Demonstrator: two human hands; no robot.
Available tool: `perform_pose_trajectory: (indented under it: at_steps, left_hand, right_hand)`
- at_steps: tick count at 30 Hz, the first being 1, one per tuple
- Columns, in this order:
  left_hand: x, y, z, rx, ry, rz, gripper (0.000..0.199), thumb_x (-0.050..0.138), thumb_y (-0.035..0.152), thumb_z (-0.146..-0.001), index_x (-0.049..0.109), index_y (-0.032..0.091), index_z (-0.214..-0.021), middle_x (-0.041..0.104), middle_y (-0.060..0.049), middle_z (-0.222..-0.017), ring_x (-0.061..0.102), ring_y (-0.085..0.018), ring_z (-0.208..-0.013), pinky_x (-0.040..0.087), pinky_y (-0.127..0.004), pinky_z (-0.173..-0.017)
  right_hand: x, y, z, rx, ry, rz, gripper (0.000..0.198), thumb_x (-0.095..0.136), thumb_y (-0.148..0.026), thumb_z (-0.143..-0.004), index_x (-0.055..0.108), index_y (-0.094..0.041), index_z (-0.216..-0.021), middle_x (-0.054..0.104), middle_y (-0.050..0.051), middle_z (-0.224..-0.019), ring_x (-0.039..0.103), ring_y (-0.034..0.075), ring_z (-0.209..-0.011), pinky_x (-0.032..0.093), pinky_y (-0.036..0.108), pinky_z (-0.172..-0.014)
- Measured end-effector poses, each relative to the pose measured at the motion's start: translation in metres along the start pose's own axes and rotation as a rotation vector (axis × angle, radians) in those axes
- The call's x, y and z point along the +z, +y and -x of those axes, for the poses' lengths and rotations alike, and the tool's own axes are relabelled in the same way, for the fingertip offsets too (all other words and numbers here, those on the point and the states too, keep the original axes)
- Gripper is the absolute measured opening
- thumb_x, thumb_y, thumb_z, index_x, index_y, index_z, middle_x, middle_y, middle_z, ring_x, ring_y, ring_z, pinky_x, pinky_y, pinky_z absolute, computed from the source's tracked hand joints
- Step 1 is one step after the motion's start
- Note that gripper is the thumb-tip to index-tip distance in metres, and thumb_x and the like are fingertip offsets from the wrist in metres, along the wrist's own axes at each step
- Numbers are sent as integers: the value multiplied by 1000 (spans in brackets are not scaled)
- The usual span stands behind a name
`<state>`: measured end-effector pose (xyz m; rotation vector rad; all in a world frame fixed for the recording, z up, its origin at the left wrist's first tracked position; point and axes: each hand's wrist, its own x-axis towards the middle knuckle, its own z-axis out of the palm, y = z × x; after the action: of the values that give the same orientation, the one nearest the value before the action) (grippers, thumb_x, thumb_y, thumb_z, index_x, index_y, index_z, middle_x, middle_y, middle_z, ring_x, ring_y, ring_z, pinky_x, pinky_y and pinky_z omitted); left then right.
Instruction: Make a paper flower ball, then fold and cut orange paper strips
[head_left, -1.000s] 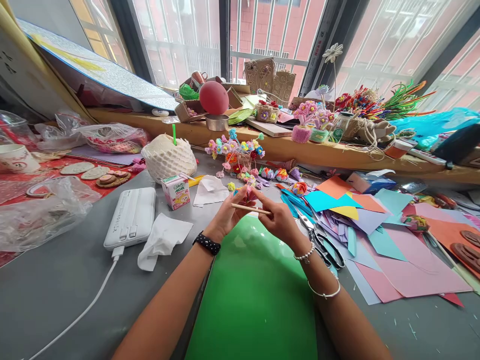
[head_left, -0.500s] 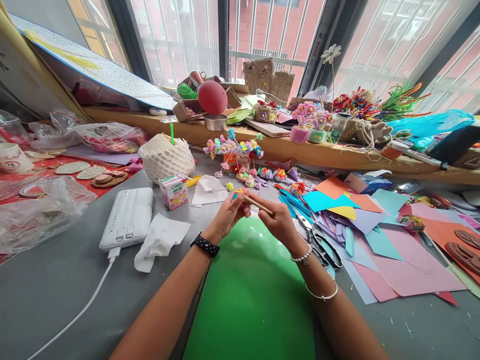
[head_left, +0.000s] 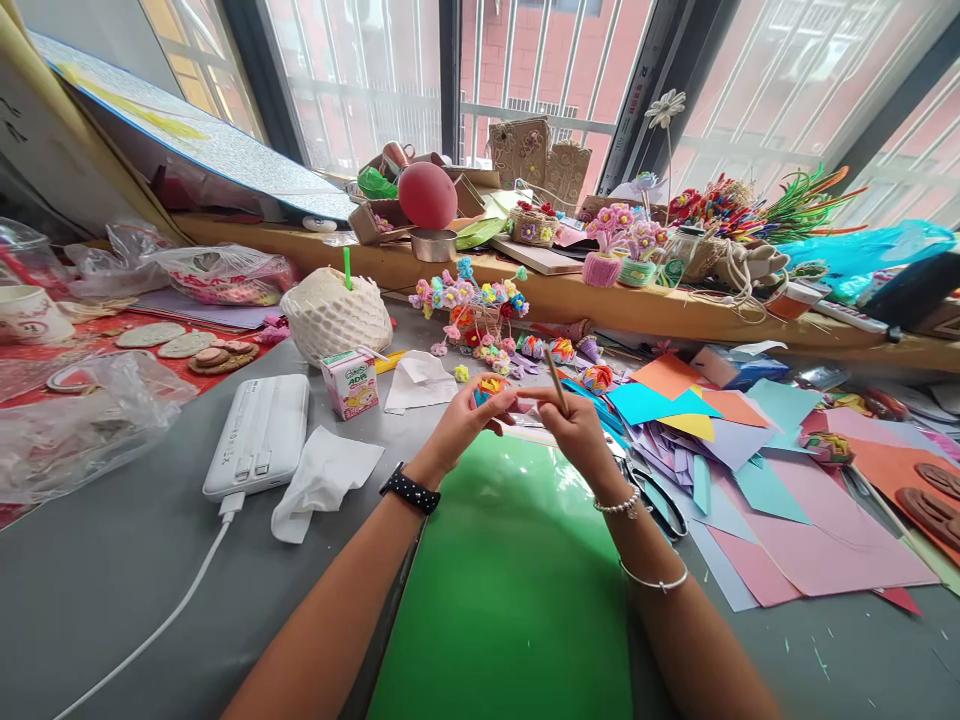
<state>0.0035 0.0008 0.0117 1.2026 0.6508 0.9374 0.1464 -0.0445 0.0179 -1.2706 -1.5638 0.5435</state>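
My left hand (head_left: 466, 428) is closed around a small orange, yellow and blue folded-paper ball (head_left: 491, 387), whose lower part my fingers and thumb cover. A thin wooden stick (head_left: 556, 378) stands tilted in the grip of my right hand (head_left: 576, 432), its top end pointing up. The right index finger stretches left toward the paper ball, close to my left thumb; whether they touch, I cannot tell. Both hands are over the far end of a glossy green board (head_left: 517, 580). Similar coloured paper balls (head_left: 598, 378) lie just beyond my right hand.
Black-handled scissors (head_left: 660, 505) lie right of my right wrist, beside scattered coloured paper (head_left: 817, 520). To the left are a white power bank (head_left: 259, 435) with a cable, a crumpled tissue (head_left: 326, 480), a small pink carton (head_left: 351, 385) and a foam-netted round thing (head_left: 336, 318).
My right hand has moved slightly right, away from the left. The stick has swung from lying toward the paper ball to nearly upright, and the right index finger has straightened.
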Motion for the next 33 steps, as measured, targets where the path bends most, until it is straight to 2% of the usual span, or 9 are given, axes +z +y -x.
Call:
perform_pose_trajectory:
  at_steps: [4,7,10,17,22,25,27,31,33]
  left_hand:
    - [1,3,1,-56,34,92,25,59,37,-68,52,16,-78,62,-1,-74,62,-17,-75,43,-22,-57]
    - [-1,3,1,-81,22,237,23,54,39,-71,53,15,-71,62,-1,-76,61,-18,-82,45,-25,-66]
    - [-2,1,0,-53,19,302,18,55,33,-70,56,15,-71,59,2,-70,59,-15,-78,45,-28,-73]
    - [-2,-3,-3,9,-23,270,13,60,25,-68,54,14,-71,53,5,-63,53,-8,-64,44,-29,-77]
    - [-5,0,-1,92,-41,143,34,65,25,-64,51,18,-95,59,0,-86,56,-13,-79,40,-30,-82]
    - [-6,2,0,134,-30,-88,49,68,23,-62,48,21,-106,54,-4,-109,53,-17,-93,39,-30,-84]
    - [-5,0,-1,153,-13,-194,58,71,23,-59,45,20,-110,49,-7,-117,51,-19,-99,40,-30,-85]
    - [-3,-7,-5,163,8,-184,71,74,22,-54,38,19,-115,41,-11,-123,50,-22,-102,43,-32,-84]
    - [-4,-9,-6,180,2,-128,71,74,21,-55,37,21,-115,38,-10,-126,50,-22,-102,43,-33,-85]
  right_hand:
    - [-9,6,-3,0,66,-94,30,46,-29,-78,59,-16,-101,31,-6,-51,25,7,-44,21,21,-41]
    - [-10,9,-4,10,34,-129,31,53,-38,-75,59,-15,-96,43,-3,-59,30,7,-46,24,21,-42]
    - [-7,7,-3,10,-23,-111,31,58,-39,-72,60,-16,-92,49,0,-68,28,6,-45,22,21,-40]
    - [-3,3,-1,-82,-21,-17,18,59,-35,-73,62,-17,-76,48,-2,-59,24,6,-44,19,22,-40]
    - [-3,7,-2,-76,-18,-4,19,59,-36,-73,62,-18,-76,45,-4,-54,26,7,-44,20,22,-41]
    - [-2,12,-3,-62,54,42,18,57,-35,-74,61,-18,-77,50,-2,-57,29,8,-44,23,22,-41]
    - [-1,16,-4,-49,110,59,18,56,-35,-75,61,-18,-76,53,-1,-60,32,8,-44,25,22,-41]
    - [-2,21,-5,-20,168,72,18,55,-34,-75,61,-18,-77,57,0,-64,34,8,-44,26,22,-42]
    - [-2,22,-5,-9,173,70,17,55,-34,-75,60,-17,-76,57,0,-65,33,8,-44,26,22,-41]
